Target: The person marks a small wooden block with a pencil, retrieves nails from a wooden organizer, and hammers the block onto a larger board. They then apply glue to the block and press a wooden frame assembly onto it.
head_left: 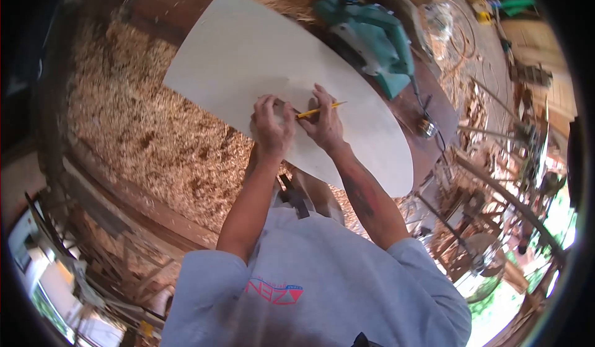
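A large pale sheet (229, 49), straight at one end and curved to a rounded tip at the other, lies in front of me under both hands. My right hand (325, 124) is closed on a yellow pencil (322, 109), whose pointed end sticks out to the right past the fingers. Close beside it, my left hand (273, 127) has its fingers bent over the sheet. A thin dark edge shows between the left fingertips and the pencil's near end; what the left hand holds there is too small to make out.
A green electric hand planer (372, 37) rests beyond the sheet's right edge, its dark cord (420, 96) trailing down on a brown surface (434, 155). Wood shavings (142, 118) cover the area on the left. Timber scraps (477, 217) are piled at the right.
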The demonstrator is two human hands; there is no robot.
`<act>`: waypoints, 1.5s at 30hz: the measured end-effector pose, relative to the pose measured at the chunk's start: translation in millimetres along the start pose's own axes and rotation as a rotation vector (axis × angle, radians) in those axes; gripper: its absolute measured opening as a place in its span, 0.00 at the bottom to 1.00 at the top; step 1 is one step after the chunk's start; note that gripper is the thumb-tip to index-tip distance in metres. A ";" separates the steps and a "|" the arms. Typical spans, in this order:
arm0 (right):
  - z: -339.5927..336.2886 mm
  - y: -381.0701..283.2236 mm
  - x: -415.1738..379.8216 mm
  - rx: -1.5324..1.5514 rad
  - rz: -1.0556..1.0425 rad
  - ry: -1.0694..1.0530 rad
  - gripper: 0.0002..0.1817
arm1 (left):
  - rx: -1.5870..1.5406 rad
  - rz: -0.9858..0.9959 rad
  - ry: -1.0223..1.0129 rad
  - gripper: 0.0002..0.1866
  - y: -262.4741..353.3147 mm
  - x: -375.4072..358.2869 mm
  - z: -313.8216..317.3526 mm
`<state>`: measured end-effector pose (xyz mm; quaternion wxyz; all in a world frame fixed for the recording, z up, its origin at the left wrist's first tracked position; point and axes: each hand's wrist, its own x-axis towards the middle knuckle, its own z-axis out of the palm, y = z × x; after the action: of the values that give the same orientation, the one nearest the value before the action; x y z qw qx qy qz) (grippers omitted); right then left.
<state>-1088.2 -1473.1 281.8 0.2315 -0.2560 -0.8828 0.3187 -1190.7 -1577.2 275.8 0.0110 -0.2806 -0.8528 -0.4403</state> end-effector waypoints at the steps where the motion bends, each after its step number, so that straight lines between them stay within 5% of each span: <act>1: 1.0 1.7 -1.3 0.036 0.012 -0.011 0.42 | -0.019 -0.018 -0.002 0.17 -4.8 -2.7 3.9; 4: 19.0 15.1 -10.1 0.086 0.123 -0.081 0.40 | 0.061 0.127 0.067 0.17 -24.8 -6.4 12.0; 5: 18.5 15.8 -9.7 0.054 0.080 -0.087 0.38 | -0.026 0.003 -0.003 0.17 -24.9 -10.5 12.4; 10: 18.0 12.7 -6.5 -0.049 -0.135 0.060 0.34 | -0.044 -0.006 -0.042 0.18 -22.1 -9.2 10.5; 16: 17.5 7.4 -3.7 0.088 -0.026 -0.007 0.31 | 0.022 -0.099 -0.168 0.20 -11.8 -1.5 2.6; 19: 22.7 1.0 -11.5 0.083 0.014 0.138 0.31 | -0.002 -0.005 -0.161 0.23 -27.7 5.0 5.1; 22: 30.6 -5.6 -57.1 0.082 0.126 0.189 0.32 | 0.019 0.018 -0.101 0.22 -42.4 8.4 9.3; 26: -22.8 4.8 -180.0 0.194 0.212 -0.071 0.33 | 0.288 0.053 -0.141 0.18 -26.0 9.0 20.9; 28: -97.1 -12.5 -254.0 0.358 0.589 -0.026 0.32 | 0.679 0.233 -0.066 0.17 -47.6 23.3 32.3; 31: -229.1 -46.2 -361.6 0.428 1.036 0.318 0.29 | 0.919 0.223 -0.044 0.15 -47.8 32.8 46.1; 34: -267.9 -13.9 -508.2 0.201 1.237 0.781 0.27 | 1.052 0.021 -0.138 0.16 -31.9 32.9 57.9; 35: -302.2 -24.8 -530.1 0.250 1.497 0.917 0.24 | 1.051 0.022 -0.137 0.16 -21.9 27.7 62.8; 37: -341.7 -37.2 -564.9 0.084 1.482 1.264 0.24 | 1.121 -0.104 -0.284 0.17 0.8 17.6 70.4; 38: -347.8 -33.9 -573.3 0.088 1.483 1.265 0.24 | 1.122 -0.102 -0.282 0.17 5.4 7.9 68.9; 40: -364.5 -25.0 -586.6 -0.010 1.333 1.653 0.27 | 1.091 0.013 -0.311 0.18 13.7 -20.6 69.9; 44: -372.2 15.0 -531.3 0.304 1.328 1.674 0.28 | 1.148 0.004 -0.322 0.18 12.9 -47.7 75.7; 45: -374.1 30.1 -513.1 0.360 1.341 1.597 0.28 | 1.395 0.071 -0.470 0.20 0.8 -40.8 83.3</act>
<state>-474.3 -1594.5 393.3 0.5561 -0.7883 -0.0921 0.2466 -1137.0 -1532.9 214.5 0.0180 -0.3227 -0.9050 0.2767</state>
